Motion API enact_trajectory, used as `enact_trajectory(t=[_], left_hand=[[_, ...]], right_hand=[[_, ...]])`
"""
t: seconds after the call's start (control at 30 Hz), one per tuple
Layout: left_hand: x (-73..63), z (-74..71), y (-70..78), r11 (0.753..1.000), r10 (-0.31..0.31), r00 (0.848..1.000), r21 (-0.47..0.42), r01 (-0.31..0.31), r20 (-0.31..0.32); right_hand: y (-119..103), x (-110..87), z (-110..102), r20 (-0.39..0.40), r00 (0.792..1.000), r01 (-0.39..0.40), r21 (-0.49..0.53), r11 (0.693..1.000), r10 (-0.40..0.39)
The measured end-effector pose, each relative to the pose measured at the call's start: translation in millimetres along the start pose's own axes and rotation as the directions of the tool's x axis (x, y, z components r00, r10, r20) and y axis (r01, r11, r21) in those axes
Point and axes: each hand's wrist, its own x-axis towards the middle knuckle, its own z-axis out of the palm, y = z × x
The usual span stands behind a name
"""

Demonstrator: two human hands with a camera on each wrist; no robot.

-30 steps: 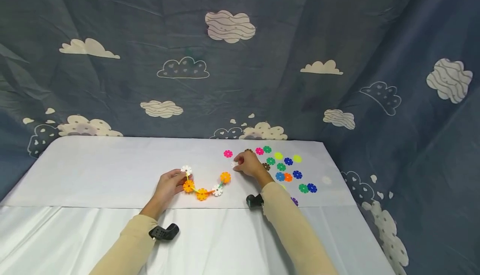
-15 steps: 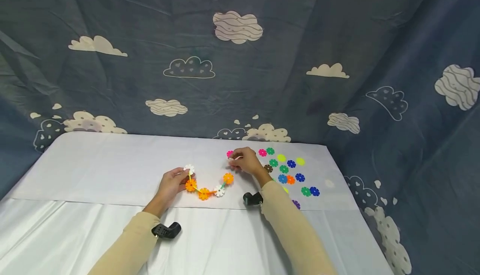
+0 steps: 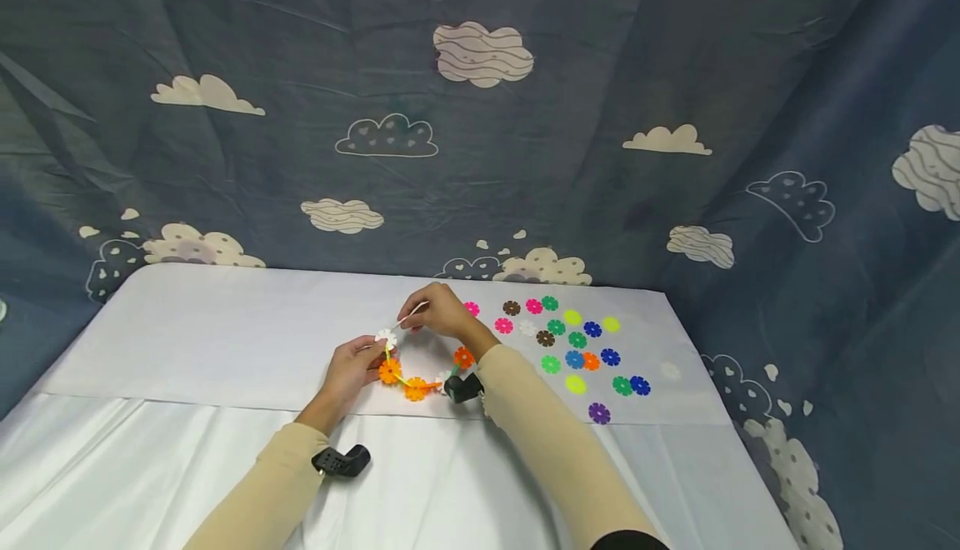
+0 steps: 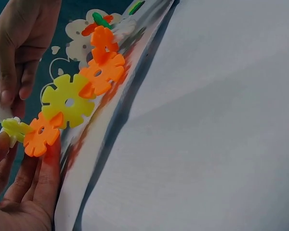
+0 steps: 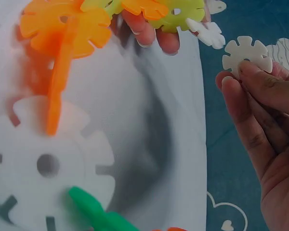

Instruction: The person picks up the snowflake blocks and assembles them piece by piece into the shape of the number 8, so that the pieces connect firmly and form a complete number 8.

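My left hand (image 3: 351,373) pinches the upper left end of a chain of notched plastic flower discs. Orange, yellow, white and green discs slot edge to edge in that chain, which curves to the right; an orange disc (image 3: 415,389) lies at its bottom. A white disc (image 3: 386,339) forms the end by the left fingers. Just above it, my right hand (image 3: 438,310) pinches a loose white disc (image 5: 247,53) between thumb and fingers. In the right wrist view this loose disc is close to the chain's white end disc (image 5: 209,34); whether they touch I cannot tell.
Several loose discs in many colours lie flat on the white table (image 3: 225,333) to the right, among them a purple disc (image 3: 599,413) and a brown disc (image 3: 545,338). A dark cloud-print curtain (image 3: 525,158) hangs behind the table.
The right hand has moved left from the loose discs to the left end of the chain, carrying a white disc. The left hand still holds the chain in nearly the same spot.
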Motion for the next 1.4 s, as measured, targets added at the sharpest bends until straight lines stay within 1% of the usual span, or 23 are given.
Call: enact_trajectory(t=[0.13,0.3,0.57,0.7,0.8,0.93,1.07,1.23,1.33,1.4], left_hand=[[0.3,0.5,1.6,1.0,-0.002,1.0,0.022,0.002,0.001],[1.5,0.6,2.7,1.0,0.001,1.0,0.015,-0.001,-0.005],[3.2,3.5,-0.7,1.0,0.014,0.999,0.013,-0.013,-0.044],[2.1,4.4,-1.7,1.0,0.01,0.999,0.02,-0.009,-0.052],[1.2,4.4,-1.5,0.999,0.007,0.998,0.033,-0.005,-0.054],[0.8,4.3,-1.4,0.999,0.007,0.997,0.041,-0.004,-0.075],[0.7,6.4,-2.4,0.999,0.012,0.993,0.042,-0.007,-0.121],[-0.7,10.0,-4.8,0.998,0.05,0.985,0.033,-0.045,-0.163],[-1.6,10.1,-5.2,0.998,0.05,0.988,0.04,-0.045,-0.148],[-1.9,8.7,-4.3,0.999,0.033,0.994,0.032,-0.03,-0.108]], right_hand=[[0.4,2.9,1.1,-0.001,1.0,-0.004,-0.022,1.0,0.004],[-0.2,5.3,-0.6,0.005,1.0,-0.009,-0.041,0.999,0.009],[1.2,9.5,-2.8,0.037,0.999,-0.012,-0.025,1.0,0.013],[4.9,10.5,-2.0,0.046,0.999,-0.025,-0.013,1.0,0.025],[6.1,11.0,-0.1,0.053,0.998,-0.02,-0.015,1.0,0.021],[3.2,11.7,3.4,0.05,0.999,0.011,-0.054,0.998,-0.008],[-2.1,12.4,6.9,0.045,0.998,0.043,-0.108,0.993,-0.038],[-4.4,13.2,10.8,0.049,0.995,0.094,-0.208,0.974,-0.086],[-3.5,12.1,11.7,0.05,0.994,0.108,-0.234,0.966,-0.099],[-2.3,10.7,11.6,0.05,0.994,0.107,-0.221,0.969,-0.099]])
